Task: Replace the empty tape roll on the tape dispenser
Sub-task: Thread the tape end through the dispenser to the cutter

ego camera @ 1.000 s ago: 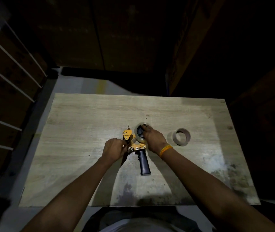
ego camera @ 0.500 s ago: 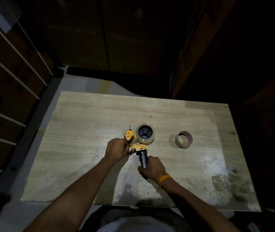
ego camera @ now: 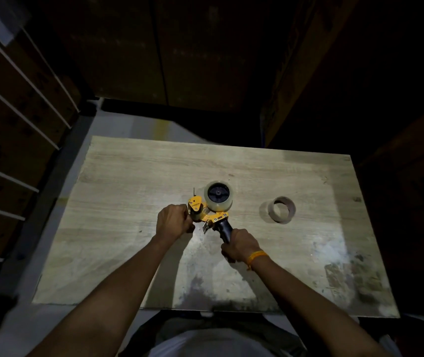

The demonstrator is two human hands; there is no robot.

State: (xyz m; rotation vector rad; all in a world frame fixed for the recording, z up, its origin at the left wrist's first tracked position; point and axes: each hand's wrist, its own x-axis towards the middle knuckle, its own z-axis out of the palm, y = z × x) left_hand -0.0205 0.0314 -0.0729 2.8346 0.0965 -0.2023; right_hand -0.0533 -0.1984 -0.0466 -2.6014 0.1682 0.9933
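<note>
The tape dispenser point(ego camera: 209, 215) is lying with its handle pointing toward the right hand point(ego camera: 241, 244), whose fingers are clamping it, while the left hand point(ego camera: 173, 222) is pinching its front end, the new roll point(ego camera: 218, 199) sitting just beyond both.

Dim storeroom: stacked cardboard boxes point(ego camera: 205, 47), wooden table point(ego camera: 128, 176).

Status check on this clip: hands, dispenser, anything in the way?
Left hand gripping tape dispenser front end; right hand closed on its black handle. Full tape roll seated on hub. Empty core lies apart, right, on table. Nothing obstructing.
</note>
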